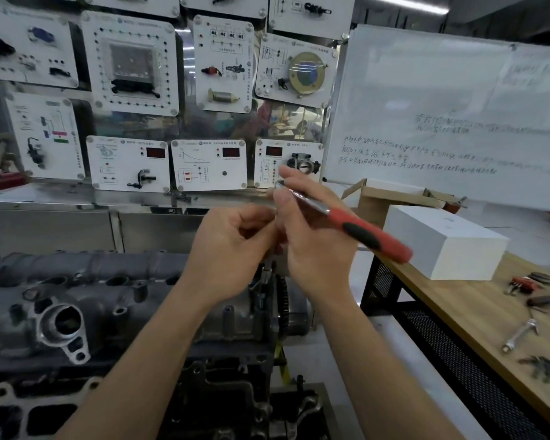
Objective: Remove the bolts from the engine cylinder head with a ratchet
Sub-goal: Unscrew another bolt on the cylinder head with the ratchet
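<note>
Right hand (315, 246) grips ratchet (362, 231) near its head, steadying it | left hand (232, 246) pinches socket bar (266, 272), likely adjusting it

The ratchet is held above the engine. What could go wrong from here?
1. The extension bar below the ratchet may drop into the cylinder head's open holes if the left hand's pinch slips.
2. The right hand holds the shaft, not the red grip; the handle could swing into the white box.
</note>
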{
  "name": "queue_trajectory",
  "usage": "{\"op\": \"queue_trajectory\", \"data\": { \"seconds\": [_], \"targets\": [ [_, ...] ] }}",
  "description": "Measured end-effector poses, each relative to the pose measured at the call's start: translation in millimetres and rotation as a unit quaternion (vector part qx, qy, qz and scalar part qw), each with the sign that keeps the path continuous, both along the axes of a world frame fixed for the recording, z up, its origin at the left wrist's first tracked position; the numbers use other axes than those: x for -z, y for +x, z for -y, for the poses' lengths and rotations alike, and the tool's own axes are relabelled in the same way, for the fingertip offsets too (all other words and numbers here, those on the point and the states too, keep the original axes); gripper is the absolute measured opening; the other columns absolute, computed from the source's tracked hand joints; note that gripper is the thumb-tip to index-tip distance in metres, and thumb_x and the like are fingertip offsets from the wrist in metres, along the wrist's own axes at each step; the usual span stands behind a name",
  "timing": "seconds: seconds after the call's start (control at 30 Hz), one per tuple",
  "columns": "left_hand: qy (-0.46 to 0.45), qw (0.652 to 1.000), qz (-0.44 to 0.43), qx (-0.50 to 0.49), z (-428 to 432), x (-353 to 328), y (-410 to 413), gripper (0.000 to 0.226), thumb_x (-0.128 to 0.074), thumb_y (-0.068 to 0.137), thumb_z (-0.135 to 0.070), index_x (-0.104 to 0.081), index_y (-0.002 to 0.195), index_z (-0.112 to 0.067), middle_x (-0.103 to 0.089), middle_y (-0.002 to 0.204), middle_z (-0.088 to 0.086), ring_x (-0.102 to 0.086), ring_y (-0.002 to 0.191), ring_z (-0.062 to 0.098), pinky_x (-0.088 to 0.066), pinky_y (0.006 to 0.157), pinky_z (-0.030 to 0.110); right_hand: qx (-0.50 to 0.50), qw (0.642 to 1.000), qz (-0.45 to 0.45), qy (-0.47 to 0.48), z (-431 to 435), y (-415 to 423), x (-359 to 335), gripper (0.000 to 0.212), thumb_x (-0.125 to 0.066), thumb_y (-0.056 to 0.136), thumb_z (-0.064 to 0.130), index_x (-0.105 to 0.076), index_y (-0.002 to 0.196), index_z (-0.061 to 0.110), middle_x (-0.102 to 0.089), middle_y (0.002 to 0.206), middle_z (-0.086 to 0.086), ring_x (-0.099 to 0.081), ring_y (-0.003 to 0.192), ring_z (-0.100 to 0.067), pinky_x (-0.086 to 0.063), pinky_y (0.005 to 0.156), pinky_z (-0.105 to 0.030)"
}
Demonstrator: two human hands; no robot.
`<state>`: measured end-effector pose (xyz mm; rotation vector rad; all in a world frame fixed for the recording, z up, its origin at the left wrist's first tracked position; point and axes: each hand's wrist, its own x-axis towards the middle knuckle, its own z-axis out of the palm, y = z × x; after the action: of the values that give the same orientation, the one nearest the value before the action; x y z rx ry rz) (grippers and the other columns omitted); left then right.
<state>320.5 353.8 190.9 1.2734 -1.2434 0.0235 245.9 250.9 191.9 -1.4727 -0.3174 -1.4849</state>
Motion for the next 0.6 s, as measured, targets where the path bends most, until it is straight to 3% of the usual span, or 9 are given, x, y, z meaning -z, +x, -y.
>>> {"op": "queue_trajectory", "data": {
  "seconds": [0.03,0.1,0.2,0.23,0.3,0.33,0.4,0.5,0.6],
  "targets": [
    [-0.011,1.0,0.019,-0.015,0.1,0.4,-2.5,0.014,-0.065,0.097,-0.014,-0.077,0.092,-0.018,-0.077,0.079,-0.006,-0.073,0.07,0.011,-0.056,0.064,0.021,0.085,0.993,0.034,-0.079,-1.1,1.1,2.7,0.014,-0.069,0.091,0.006,-0.072,0.105,0.005,-0.073,0.113,-0.01,-0.072,0.102,-0.017,-0.058,0.088,-0.034],
    [-0.036,0.998,0.037,-0.04,1.4,2.5,-5.0,0.013,-0.067,0.096,-0.017,-0.075,0.086,-0.022,-0.075,0.074,-0.012,-0.071,0.066,0.006,-0.053,0.062,0.017,0.13,0.982,0.06,-0.125,-5.1,4.8,6.7,0.024,-0.066,0.093,0.011,-0.068,0.112,-0.004,-0.071,0.113,-0.011,-0.071,0.103,-0.019,-0.058,0.089,-0.037],
    [-0.038,0.998,-0.04,-0.029,1.7,6.5,-3.7,0.01,-0.072,0.085,-0.025,-0.074,0.088,-0.016,-0.076,0.077,0.0,-0.074,0.068,0.017,-0.058,0.065,0.031,-0.048,0.998,0.002,0.038,-7.9,5.5,5.5,0.028,-0.055,0.099,0.028,-0.073,0.11,0.009,-0.075,0.109,0.001,-0.07,0.103,-0.015,-0.056,0.091,-0.035],
    [-0.03,0.998,-0.061,-0.016,1.5,6.2,-2.7,0.009,-0.072,0.084,-0.024,-0.072,0.087,-0.016,-0.076,0.077,0.003,-0.074,0.069,0.019,-0.06,0.066,0.033,-0.148,0.98,-0.036,0.127,-7.8,5.0,1.1,0.029,-0.052,0.101,0.034,-0.076,0.105,0.017,-0.076,0.108,-0.002,-0.071,0.102,-0.019,-0.058,0.089,-0.04],
    [-0.009,0.995,-0.098,0.031,0.9,2.9,-0.5,0.006,-0.07,0.085,-0.018,-0.069,0.088,-0.012,-0.075,0.075,0.006,-0.071,0.067,0.019,-0.059,0.065,0.029,-0.33,0.898,-0.128,0.263,-2.6,3.3,-9.7,0.034,-0.051,0.101,0.041,-0.078,0.096,0.021,-0.077,0.101,-0.006,-0.074,0.093,-0.022,-0.061,0.075,-0.036],
    [0.006,0.992,-0.111,0.059,0.5,1.4,1.6,0.009,-0.067,0.086,-0.016,-0.069,0.09,-0.009,-0.074,0.074,0.006,-0.069,0.065,0.018,-0.057,0.064,0.026,-0.384,0.86,-0.156,0.298,1.3,3.0,-14.0,0.034,-0.052,0.098,0.042,-0.077,0.093,0.018,-0.077,0.096,-0.005,-0.074,0.086,-0.02,-0.06,0.069,-0.031],
    [0.044,0.99,-0.093,0.093,1.2,-1.9,4.4,0.014,-0.061,0.092,-0.016,-0.07,0.096,-0.006,-0.07,0.07,0.003,-0.066,0.064,0.015,-0.056,0.062,0.023,-0.422,0.822,-0.184,0.334,8.5,3.8,-21.5,0.028,-0.057,0.092,0.038,-0.07,0.092,0.013,-0.075,0.085,-0.003,-0.072,0.076,-0.016,-0.058,0.064,-0.027],
    [0.066,0.996,-0.024,0.062,1.7,-3.5,5.5,0.018,-0.057,0.1,-0.011,-0.074,0.094,-0.014,-0.068,0.068,0.0,-0.065,0.062,0.012,-0.054,0.061,0.02,-0.4,0.816,-0.229,0.349,11.4,5.9,-31.0,0.021,-0.06,0.091,0.033,-0.065,0.089,0.012,-0.073,0.078,-0.002,-0.07,0.069,-0.016,-0.053,0.062,-0.027],
    [0.033,0.999,-0.024,0.004,1.6,0.7,7.0,0.018,-0.062,0.098,-0.014,-0.077,0.089,-0.018,-0.074,0.074,0.0,-0.072,0.068,0.016,-0.061,0.065,0.031,-0.292,0.872,-0.241,0.311,8.0,3.9,-28.1,0.027,-0.062,0.094,0.038,-0.069,0.092,0.012,-0.074,0.079,-0.003,-0.067,0.066,-0.016,-0.043,0.054,-0.028]
  ]
}}
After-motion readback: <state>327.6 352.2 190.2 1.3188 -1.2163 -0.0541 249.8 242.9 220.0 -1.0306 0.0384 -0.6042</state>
